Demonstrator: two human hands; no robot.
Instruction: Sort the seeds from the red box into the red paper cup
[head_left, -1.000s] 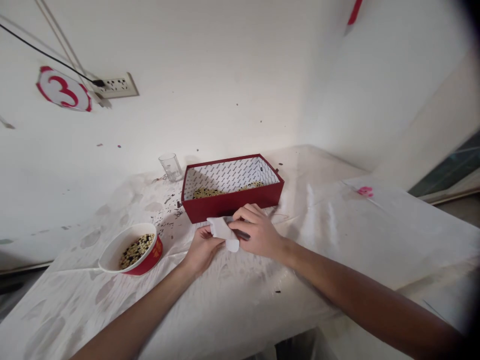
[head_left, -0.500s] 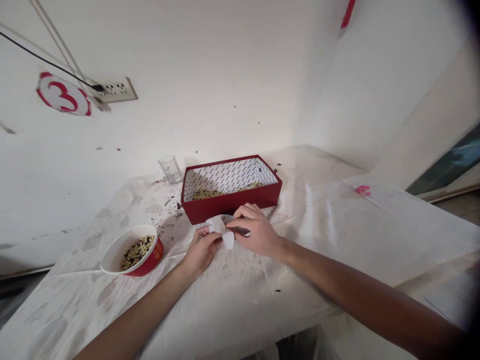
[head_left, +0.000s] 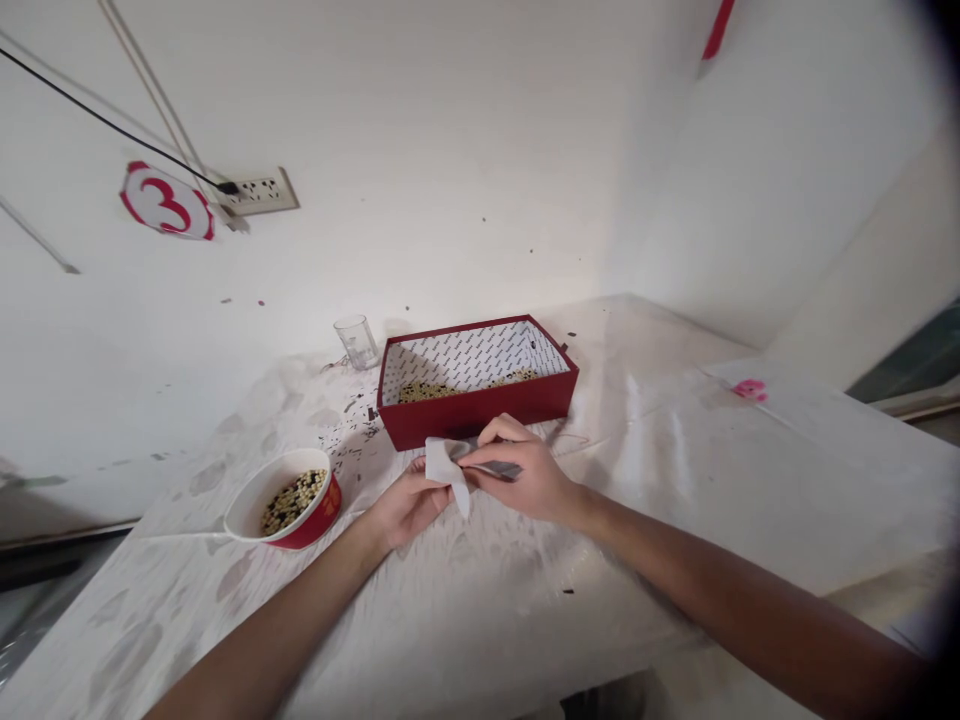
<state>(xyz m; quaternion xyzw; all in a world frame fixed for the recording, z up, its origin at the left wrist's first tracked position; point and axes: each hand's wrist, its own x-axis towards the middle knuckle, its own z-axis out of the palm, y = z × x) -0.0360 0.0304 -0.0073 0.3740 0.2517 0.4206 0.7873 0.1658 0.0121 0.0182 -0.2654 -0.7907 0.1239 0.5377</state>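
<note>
A small, thin white pouch (head_left: 442,464) of soft cloth-like material is between my hands, just in front of the red box's front wall. My left hand (head_left: 409,508) pinches its left side, thumb on top. On its right side, my right hand (head_left: 521,472) has thumb and fingers closed at the edge, with a greyish part showing near the fingertips. The pouch's inside is hidden. The red box (head_left: 480,405) has a patterned white lining, and a layer of pale and dark beans (head_left: 427,391) lies in it.
At left stands a red and white paper tub (head_left: 322,517) holding pale and dark beans, with a white handle sticking out. A clear glass (head_left: 356,345) is behind it by the wall. Dark scraps lie about the plastic-covered table (head_left: 675,560). A pink flower-like piece (head_left: 750,389) lies at right.
The view has shifted, so everything sits slightly further right. The pouch has turned in my fingers, and its lower flap now hangs as a pointed corner. Both hands still grip it.
</note>
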